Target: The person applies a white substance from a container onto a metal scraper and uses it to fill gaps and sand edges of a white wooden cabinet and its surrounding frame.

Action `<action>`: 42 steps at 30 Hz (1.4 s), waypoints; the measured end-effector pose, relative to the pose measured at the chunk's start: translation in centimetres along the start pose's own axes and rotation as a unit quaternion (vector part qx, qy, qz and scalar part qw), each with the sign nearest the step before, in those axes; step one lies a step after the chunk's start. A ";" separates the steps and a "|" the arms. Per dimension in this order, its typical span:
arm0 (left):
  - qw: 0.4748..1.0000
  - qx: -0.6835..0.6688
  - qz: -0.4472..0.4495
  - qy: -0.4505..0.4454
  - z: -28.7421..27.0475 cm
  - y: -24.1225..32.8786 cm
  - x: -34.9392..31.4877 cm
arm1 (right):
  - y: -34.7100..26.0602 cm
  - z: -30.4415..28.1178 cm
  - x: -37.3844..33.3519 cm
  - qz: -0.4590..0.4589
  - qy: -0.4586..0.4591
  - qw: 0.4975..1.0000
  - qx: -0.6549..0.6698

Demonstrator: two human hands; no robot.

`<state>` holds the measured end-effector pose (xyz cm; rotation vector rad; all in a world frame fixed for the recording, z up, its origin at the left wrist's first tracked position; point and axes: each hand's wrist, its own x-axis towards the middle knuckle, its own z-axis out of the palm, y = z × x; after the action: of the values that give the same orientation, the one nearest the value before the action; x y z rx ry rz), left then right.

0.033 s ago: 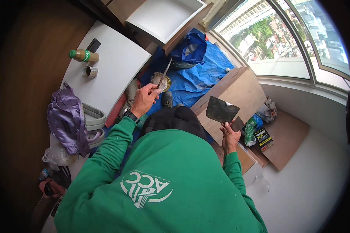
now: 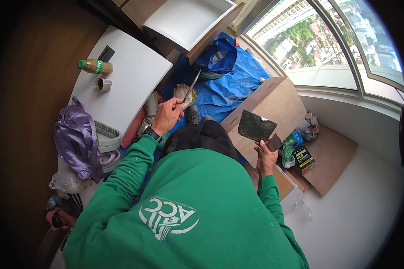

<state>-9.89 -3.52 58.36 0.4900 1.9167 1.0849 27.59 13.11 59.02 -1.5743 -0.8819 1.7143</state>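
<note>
My left hand [image 2: 168,115] is closed round a thin, pointed blade-like tool [image 2: 194,83], seen edge-on and slanting up and away. Its exact kind does not show. Below it on the floor, a yellow-rimmed round tin [image 2: 193,97] sits beside pale crumpled material [image 2: 181,91]. My right hand [image 2: 266,159] grips a dark flat plate [image 2: 255,127] bearing a small white dab near its far edge. A smaller dark flat piece [image 2: 274,143] sticks out beside the same fingers.
On the left, a white table [image 2: 130,74] bears a green-capped bottle [image 2: 95,66], a small cup [image 2: 103,85] and a purple bag [image 2: 77,139]. An open drawer [image 2: 188,20] juts out ahead. Blue sheeting [image 2: 229,96] covers floor beside a wooden box [image 2: 283,101]. A black-and-yellow box [image 2: 303,159] stands right.
</note>
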 end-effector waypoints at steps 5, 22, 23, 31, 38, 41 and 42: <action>0.997 0.013 -0.048 -0.053 3.1 -0.9 3.9 | -1.8 0.4 2.0 -0.006 0.008 1.000 0.018; 0.959 0.250 -0.008 0.134 15.1 -1.1 24.3 | -11.4 2.4 21.6 0.041 -0.034 0.998 -0.019; 0.957 0.260 -0.013 0.131 15.9 -0.4 25.5 | -12.3 2.0 23.2 0.033 -0.026 0.999 -0.023; 0.912 0.371 -0.140 0.101 22.8 7.2 35.8 | -14.7 -3.8 28.1 0.047 0.058 0.997 -0.035; 0.869 0.453 -0.185 0.075 21.1 1.0 40.4 | -11.1 -6.8 24.0 0.094 0.153 0.984 -0.017; 0.866 0.486 -0.111 0.030 19.2 0.0 40.3 | -9.3 -7.6 22.1 0.113 0.172 0.979 0.005; 0.867 0.487 -0.100 0.022 19.0 0.2 40.0 | -8.6 -7.7 21.5 0.121 0.175 0.977 0.006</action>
<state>-16.39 32.99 34.22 0.7753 2.4039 -0.0932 33.73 36.08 53.46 -1.9620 -0.5194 1.5258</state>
